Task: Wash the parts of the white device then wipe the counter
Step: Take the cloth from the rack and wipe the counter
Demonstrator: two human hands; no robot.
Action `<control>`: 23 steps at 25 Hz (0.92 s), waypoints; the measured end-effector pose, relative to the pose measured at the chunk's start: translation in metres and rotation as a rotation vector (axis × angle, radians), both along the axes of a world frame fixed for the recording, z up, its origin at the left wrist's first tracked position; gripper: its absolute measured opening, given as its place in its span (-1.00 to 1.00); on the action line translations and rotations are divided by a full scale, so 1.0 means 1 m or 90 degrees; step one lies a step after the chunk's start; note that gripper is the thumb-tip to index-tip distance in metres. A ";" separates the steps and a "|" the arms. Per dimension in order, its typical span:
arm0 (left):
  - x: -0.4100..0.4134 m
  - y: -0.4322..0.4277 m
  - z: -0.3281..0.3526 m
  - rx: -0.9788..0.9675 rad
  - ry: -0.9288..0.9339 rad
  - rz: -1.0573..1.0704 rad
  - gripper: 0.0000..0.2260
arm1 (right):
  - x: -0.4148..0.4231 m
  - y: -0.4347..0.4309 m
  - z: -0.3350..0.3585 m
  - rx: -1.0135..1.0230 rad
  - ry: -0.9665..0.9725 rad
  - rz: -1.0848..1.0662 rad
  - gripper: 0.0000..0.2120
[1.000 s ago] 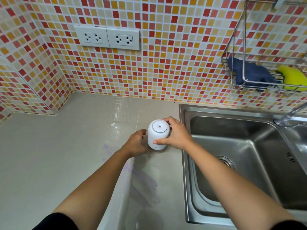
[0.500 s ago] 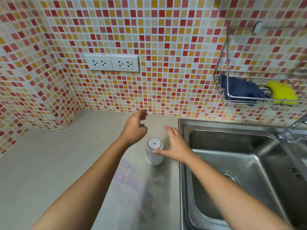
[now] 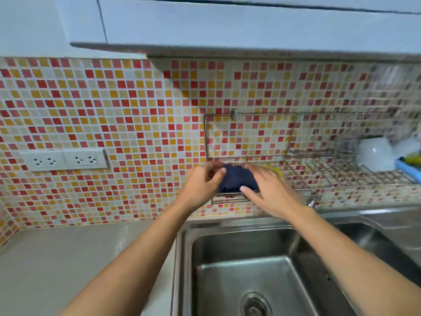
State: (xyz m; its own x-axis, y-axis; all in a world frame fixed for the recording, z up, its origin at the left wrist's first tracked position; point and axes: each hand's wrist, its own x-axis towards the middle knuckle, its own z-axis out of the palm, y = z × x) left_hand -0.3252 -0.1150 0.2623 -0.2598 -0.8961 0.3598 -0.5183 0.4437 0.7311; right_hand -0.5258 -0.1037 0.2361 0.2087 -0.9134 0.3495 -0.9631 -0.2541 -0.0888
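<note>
So, biggest first: pale wall cabinets (image 3: 250,23) run across the top, with red-orange mosaic tile (image 3: 114,106) below. The grey counter (image 3: 68,258) sits near left, right against the steel sink (image 3: 227,247), which has its drain (image 3: 256,304) at the bottom. On the far wall hangs a wire basket (image 3: 227,198) holding a dark blue cloth (image 3: 237,179) and a bit of something yellow (image 3: 276,171). To its right, a dish rack (image 3: 330,172) holds white bowls (image 3: 374,153). A double outlet (image 3: 66,159) is far left. The left hand (image 3: 202,181) is curled at the cloth's left edge; it's too blurry to tell if it's really gripping. The right hand (image 3: 266,188) lies flat and spread over the cloth's right side, covering part of the basket.
</note>
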 end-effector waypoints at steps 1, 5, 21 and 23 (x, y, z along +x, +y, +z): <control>-0.014 -0.012 -0.001 -0.008 -0.089 0.022 -0.73 | -0.016 -0.009 -0.002 0.045 0.034 -0.027 -0.25; -0.056 -0.053 -0.004 0.026 -0.512 0.087 -0.72 | -0.043 -0.028 -0.011 0.223 0.085 -0.086 -0.11; -0.096 -0.109 -0.020 0.252 -0.433 0.329 -0.69 | -0.046 -0.037 -0.023 0.201 0.043 -0.073 0.01; -0.100 -0.110 -0.016 0.224 -0.317 0.277 -0.69 | -0.047 -0.036 -0.022 0.202 0.040 -0.067 0.01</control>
State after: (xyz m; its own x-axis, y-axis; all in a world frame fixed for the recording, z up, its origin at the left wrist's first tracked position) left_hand -0.4254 -0.2245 0.2465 0.0865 -0.9957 -0.0345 -0.9005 -0.0929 0.4248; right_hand -0.5730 -0.1399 0.2141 0.1190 -0.9923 0.0336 -0.9887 -0.1215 -0.0878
